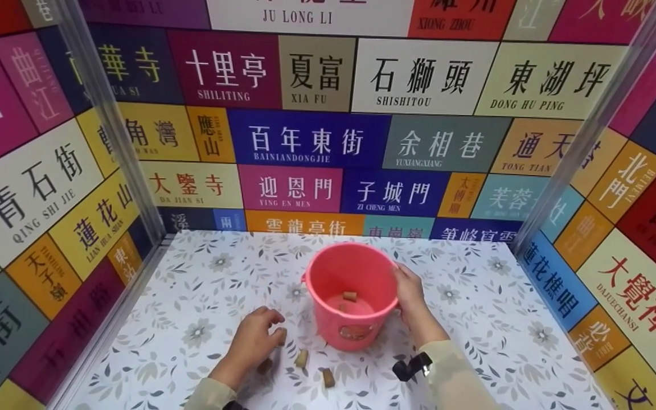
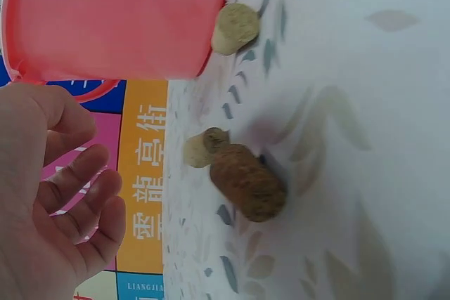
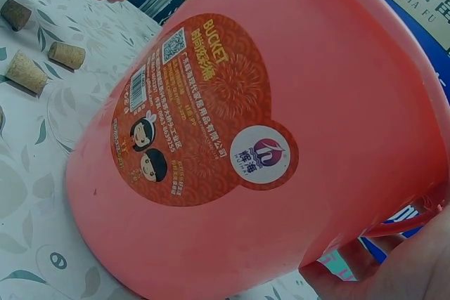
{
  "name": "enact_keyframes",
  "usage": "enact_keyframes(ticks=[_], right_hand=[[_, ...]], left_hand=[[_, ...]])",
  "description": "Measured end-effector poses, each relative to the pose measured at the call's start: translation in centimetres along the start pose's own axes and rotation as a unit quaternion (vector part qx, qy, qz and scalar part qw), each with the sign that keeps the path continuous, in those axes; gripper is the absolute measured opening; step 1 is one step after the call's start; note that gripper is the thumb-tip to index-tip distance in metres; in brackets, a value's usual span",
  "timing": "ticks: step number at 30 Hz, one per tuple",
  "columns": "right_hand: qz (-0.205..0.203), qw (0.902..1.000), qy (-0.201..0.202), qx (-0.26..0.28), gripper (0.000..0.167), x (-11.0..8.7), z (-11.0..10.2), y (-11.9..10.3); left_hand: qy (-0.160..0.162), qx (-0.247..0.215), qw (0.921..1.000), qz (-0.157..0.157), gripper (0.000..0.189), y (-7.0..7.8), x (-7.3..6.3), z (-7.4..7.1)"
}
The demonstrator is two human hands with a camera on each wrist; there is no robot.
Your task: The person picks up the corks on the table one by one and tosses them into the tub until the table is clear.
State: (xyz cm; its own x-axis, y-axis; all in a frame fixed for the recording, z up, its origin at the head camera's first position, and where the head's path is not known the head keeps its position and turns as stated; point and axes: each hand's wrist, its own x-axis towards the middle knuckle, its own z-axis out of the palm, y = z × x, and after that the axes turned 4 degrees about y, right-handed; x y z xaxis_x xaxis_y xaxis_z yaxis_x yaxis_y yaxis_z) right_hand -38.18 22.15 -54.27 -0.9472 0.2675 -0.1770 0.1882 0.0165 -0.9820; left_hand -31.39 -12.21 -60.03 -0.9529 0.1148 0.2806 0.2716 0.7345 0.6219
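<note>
A pink plastic bucket (image 1: 328,322) stands on the table, its mouth facing up, with a cork (image 1: 350,295) visible inside. My right hand (image 1: 410,290) grips the bucket's right side near the rim; part of those fingers is hidden behind the wall. To the bucket's left, my left hand (image 1: 254,339) hovers over the table, fingers loosely curled around nothing. Beneath and beside it lie loose corks: a dark brown cork (image 2: 247,182), a paler cork (image 1: 301,358) and another cork (image 1: 328,377) nearer the front. The right wrist view shows the bucket's red label (image 3: 190,110).
A white tablecloth (image 1: 191,302) with grey leaves and flowers covers the table. Behind it rises a panel wall (image 1: 311,139) of coloured Chinese signs, with similar panels at left and right. A black strap piece (image 1: 411,367) sits by my right wrist.
</note>
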Motion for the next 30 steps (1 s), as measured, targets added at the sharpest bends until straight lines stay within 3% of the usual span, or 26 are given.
enact_keyframes(ticks=[7, 13, 22, 30], right_hand=[[-0.007, 1.0, 0.005, -0.002, 0.049, 0.1, 0.1, 0.0], [-0.009, 0.9999, 0.005, 0.003, 0.048, -0.1, 0.2, 0.1], [-0.008, 1.0, -0.001, 0.005, 0.048, -0.2, 0.1, 0.0], [-0.017, 0.9998, -0.002, 0.015, 0.049, -0.5, 0.1, 0.0]], left_hand=[[-0.007, 0.022, 0.9997, 0.001, 0.006, 0.1, -1.1, 0.5], [-0.001, 0.038, 0.9993, 0.009, 0.012, 0.0, -2.2, 0.5], [-0.039, 0.043, 0.9978, -0.032, 0.02, -0.6, -2.8, 0.2], [-0.027, 0.046, 0.9979, -0.037, 0.02, -1.3, -3.9, 0.5]])
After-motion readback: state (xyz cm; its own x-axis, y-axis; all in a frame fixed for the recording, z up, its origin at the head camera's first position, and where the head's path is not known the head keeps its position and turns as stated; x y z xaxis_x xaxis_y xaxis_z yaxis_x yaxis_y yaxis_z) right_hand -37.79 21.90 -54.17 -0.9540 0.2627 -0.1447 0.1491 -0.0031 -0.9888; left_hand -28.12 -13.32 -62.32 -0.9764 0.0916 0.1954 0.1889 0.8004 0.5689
